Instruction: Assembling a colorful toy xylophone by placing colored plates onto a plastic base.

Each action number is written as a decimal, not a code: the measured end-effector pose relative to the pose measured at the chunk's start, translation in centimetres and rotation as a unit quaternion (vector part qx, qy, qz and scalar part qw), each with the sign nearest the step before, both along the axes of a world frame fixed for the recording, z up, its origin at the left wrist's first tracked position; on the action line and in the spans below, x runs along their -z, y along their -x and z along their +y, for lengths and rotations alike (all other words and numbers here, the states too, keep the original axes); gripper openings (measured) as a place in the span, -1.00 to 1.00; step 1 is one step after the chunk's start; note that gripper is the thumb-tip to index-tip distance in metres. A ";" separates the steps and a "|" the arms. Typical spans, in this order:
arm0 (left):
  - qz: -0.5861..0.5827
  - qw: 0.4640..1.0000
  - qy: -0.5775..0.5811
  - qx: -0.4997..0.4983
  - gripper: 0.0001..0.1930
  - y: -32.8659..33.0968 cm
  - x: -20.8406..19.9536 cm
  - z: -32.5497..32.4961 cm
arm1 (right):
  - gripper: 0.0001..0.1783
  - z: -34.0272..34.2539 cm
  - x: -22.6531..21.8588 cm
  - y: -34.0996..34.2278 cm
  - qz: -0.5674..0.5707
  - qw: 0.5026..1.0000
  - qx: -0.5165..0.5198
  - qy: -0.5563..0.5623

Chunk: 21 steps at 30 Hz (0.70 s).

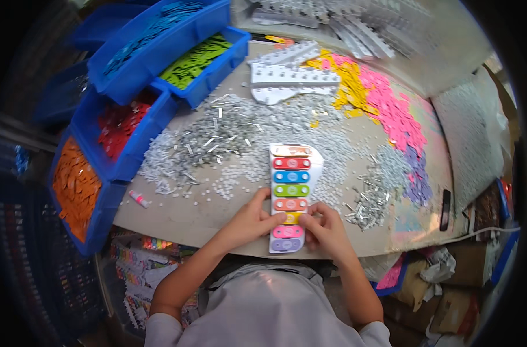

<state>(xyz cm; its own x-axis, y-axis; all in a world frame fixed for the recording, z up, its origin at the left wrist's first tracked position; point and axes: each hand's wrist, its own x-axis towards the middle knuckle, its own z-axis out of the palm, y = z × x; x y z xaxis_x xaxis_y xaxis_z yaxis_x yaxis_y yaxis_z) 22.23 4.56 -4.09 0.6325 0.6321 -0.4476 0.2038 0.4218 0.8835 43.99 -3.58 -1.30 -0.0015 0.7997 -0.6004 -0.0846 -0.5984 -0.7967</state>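
A toy xylophone (313,168) with a white base lies upright in front of me near the table's front edge. Coloured bars run down it: orange, red, blue, green, coral, yellow, pink and purple. My left hand (253,221) grips its left edge, with the thumb on the left end of the yellow bar (293,218). At that bar's right end, my right hand (326,230) presses with thumb and bent fingers on the right edge. The undersides of the fingers are hidden.
Small white pegs (234,179) and silvery metal pieces (370,202) spread over the table (217,217). Yellow bars (353,87), pink bars (393,110) and purple bars (416,185) lie at right. Blue bins (127,165) line the left; white xylophone bases (292,78) lie at the back.
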 end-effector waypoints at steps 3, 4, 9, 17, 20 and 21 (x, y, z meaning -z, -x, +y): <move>-0.022 1.000 0.001 -0.017 -0.29 -0.4 -0.5 0.1 | -0.72 0.0 -0.5 0.1 -0.016 1.000 -0.002 -0.003; -0.038 0.999 -0.012 -0.010 -0.29 -0.4 -0.4 0.2 | -0.72 0.0 -0.3 -0.2 -0.008 1.000 -0.016 -0.004; -0.012 1.000 -0.024 0.008 -0.29 -0.4 -0.8 0.8 | -0.77 0.4 0.3 -0.3 -0.009 0.999 -0.031 -0.026; -0.051 0.994 -0.091 -0.038 -0.35 -0.3 0.6 -0.5 | -0.81 -0.1 0.7 0.6 -0.025 0.998 -0.034 -0.051; 0.000 0.996 -0.086 -0.020 -0.37 0.3 0.3 -0.8 | -0.84 -0.7 2.0 1.0 -0.041 0.996 0.001 -0.076; 0.000 0.996 -0.088 -0.019 -0.37 0.6 -0.2 -0.9 | -0.84 -1.1 2.8 1.0 -0.059 0.991 0.043 -0.111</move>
